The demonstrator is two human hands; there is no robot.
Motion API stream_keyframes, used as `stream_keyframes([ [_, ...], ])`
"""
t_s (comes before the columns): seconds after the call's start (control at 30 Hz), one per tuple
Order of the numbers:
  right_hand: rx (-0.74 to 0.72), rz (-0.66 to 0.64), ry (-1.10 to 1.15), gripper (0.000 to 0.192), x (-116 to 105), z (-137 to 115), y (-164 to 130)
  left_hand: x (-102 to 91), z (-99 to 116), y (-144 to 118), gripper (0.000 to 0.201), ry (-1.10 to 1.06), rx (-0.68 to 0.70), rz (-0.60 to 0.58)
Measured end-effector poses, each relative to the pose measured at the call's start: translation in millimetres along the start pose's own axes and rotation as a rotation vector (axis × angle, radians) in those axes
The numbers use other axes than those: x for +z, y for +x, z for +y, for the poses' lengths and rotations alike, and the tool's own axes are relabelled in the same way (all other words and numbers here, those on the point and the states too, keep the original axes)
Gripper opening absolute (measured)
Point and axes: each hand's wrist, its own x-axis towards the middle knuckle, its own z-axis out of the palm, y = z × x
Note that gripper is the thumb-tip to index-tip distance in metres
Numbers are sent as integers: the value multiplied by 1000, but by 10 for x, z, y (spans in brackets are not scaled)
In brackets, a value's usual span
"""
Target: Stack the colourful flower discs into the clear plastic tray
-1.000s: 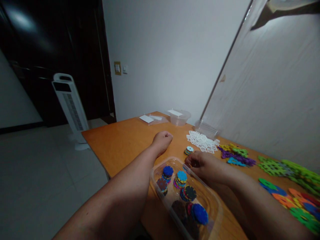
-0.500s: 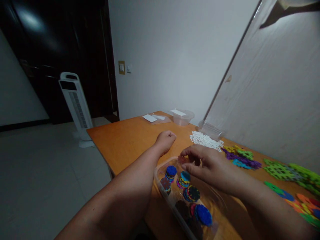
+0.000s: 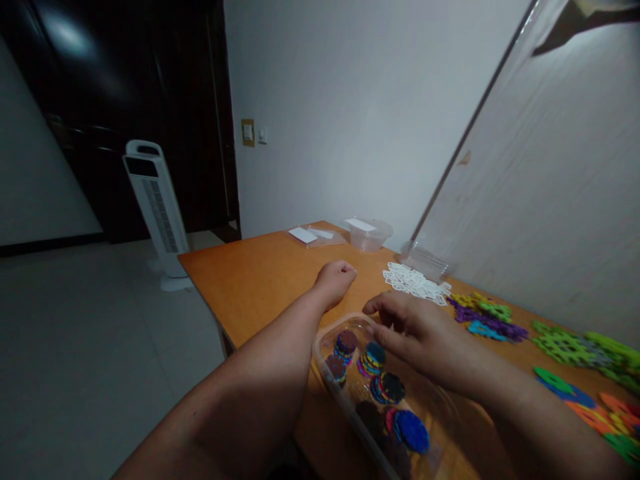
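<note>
A clear plastic tray (image 3: 330, 393) holds several short stacks of notched plastic discs. The stack at its far end has a brown disc (image 3: 347, 340) on top; beside it stand another brown-topped stack (image 3: 336, 366) and a teal-topped stack (image 3: 374, 353). Nearer me are a black-topped stack (image 3: 393, 387) and a leaning blue disc (image 3: 413, 430). My right hand (image 3: 407, 325) hovers over the tray's far right corner, thumb and fingers apart, nothing visible between them. Beyond the tray, my left hand (image 3: 337, 280) is curled closed above the table; whatever its fingers hold is hidden.
White openwork pieces (image 3: 417, 283) lie in a pile past my right hand. Purple pieces (image 3: 493, 323), green pieces (image 3: 565, 343) and coloured discs (image 3: 595, 413) spread along the right. A clear round tub (image 3: 370, 237) and a flat packet (image 3: 317, 237) sit at the back. A white tower fan (image 3: 159, 213) stands left.
The brown disc that was in my right fingers now lies on the far stack, where blue was on top. My right fingers have let go. The view has shifted slightly.
</note>
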Motion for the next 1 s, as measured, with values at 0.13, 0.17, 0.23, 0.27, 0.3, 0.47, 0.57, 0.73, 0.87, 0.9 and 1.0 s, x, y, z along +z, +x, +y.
stream_keyframes([
  [0.13,58,31,26,15,-76,302,24,-8,14,-13,17,-5,-3,1],
  [0.17,70,8,30,13,-70,377,30,-10,17,-15,17,-7,-5,0],
  [0.23,110,-64,34,13,-29,502,34,-15,24,-20,17,-4,-10,-5],
  [0.27,135,-100,35,13,3,548,33,-17,28,-22,16,-2,-12,-7],
  [0.3,158,-132,35,15,38,582,31,-19,30,-23,16,-1,-13,-6],
  [0.47,165,-190,16,11,161,626,34,-15,21,-13,15,-22,-6,-6],
  [0.57,145,-188,5,5,169,613,50,-10,20,-13,17,-26,1,-13],
  [0.73,140,-202,6,5,140,627,61,-16,58,-35,16,-27,-8,-5],
  [0.87,143,-190,16,17,70,652,48,-21,71,-49,14,-36,-19,-7],
  [0.9,143,-176,15,17,46,650,43,-20,69,-50,14,-38,-18,-6],
  [1.0,114,-123,31,16,-31,607,30,-17,57,-47,15,-36,-7,-3],
])
